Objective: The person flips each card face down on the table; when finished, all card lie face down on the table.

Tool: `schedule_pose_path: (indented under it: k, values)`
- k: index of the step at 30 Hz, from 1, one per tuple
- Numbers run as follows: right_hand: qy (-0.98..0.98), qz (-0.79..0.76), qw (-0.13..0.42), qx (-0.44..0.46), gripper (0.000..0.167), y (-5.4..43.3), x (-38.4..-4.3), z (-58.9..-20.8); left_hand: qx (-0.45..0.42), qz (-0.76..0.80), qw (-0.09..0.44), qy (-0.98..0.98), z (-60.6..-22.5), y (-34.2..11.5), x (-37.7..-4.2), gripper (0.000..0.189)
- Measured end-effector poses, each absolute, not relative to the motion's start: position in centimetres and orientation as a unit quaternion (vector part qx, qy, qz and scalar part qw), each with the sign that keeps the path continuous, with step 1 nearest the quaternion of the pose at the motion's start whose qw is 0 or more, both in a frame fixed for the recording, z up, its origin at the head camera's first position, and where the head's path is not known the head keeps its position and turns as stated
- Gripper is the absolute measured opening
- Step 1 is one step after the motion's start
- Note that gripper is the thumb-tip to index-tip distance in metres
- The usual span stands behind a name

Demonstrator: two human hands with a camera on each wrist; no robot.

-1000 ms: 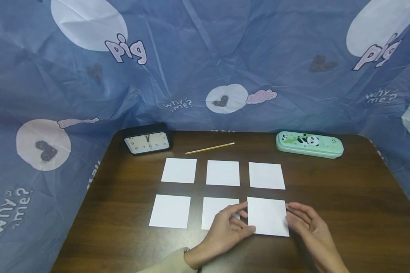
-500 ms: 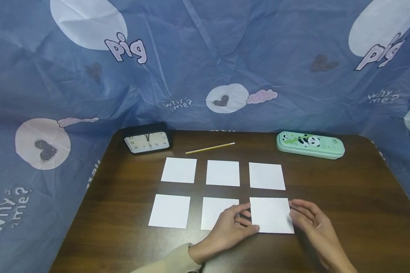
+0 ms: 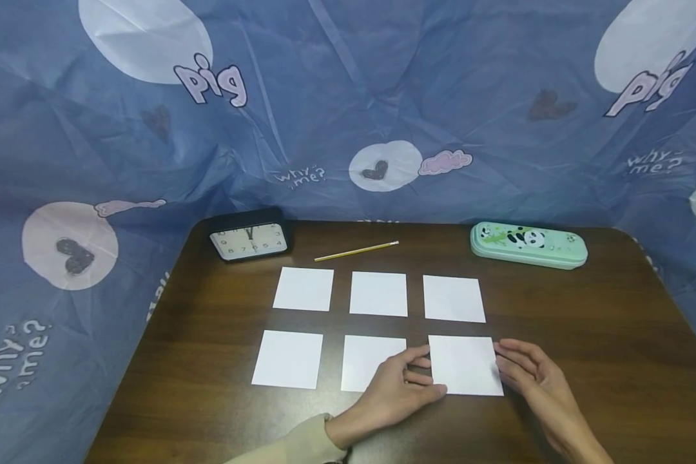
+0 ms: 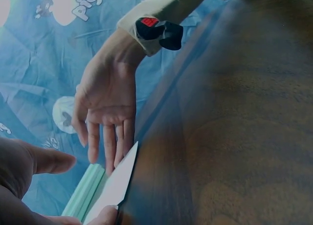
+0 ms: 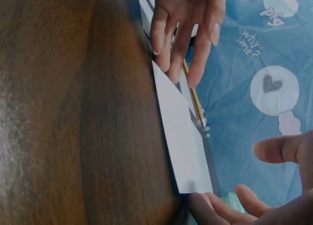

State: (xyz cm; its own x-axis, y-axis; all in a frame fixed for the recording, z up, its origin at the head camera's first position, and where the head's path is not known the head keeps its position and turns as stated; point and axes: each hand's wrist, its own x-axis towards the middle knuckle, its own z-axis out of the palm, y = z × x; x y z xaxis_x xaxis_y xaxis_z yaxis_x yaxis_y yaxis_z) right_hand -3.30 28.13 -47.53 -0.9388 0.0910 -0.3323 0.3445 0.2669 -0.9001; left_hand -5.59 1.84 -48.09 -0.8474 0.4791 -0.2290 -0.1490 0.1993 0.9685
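A white square card (image 3: 466, 366) lies on the table at the front right of two rows of similar cards. My left hand (image 3: 391, 390) is at its left edge, with the thumb at the near corner and the fingers along the side. Its wrist reaches across the front middle card (image 3: 359, 361), partly hiding it. At the opposite edge, my right hand (image 3: 536, 380) has its fingertips against the card's side. In the left wrist view, the fingers of the right hand (image 4: 112, 107) are extended beside the card (image 4: 115, 186). The right wrist view shows the left hand's fingers (image 5: 183, 54) also extended.
More white cards lie at the front left (image 3: 288, 359) and in the back row (image 3: 378, 294). Behind them are a yellow pencil (image 3: 356, 251), a black clock (image 3: 249, 238) and a green panda pencil case (image 3: 528, 245). A blue printed cloth (image 3: 325, 103) hangs behind the table.
Both hands have shifted the front right card a little to the right, away from the front middle card. It has also turned slightly, so it sits straighter.
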Motion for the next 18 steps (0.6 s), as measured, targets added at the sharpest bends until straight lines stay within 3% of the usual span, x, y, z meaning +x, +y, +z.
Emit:
schedule_pose_path:
  k: [18]
  values:
    - [0.809,-0.56,0.113,0.14,0.06,28.02,-3.26,-47.57,0.138,0.615,0.238,0.739,-48.25,1.34,-5.25,0.069]
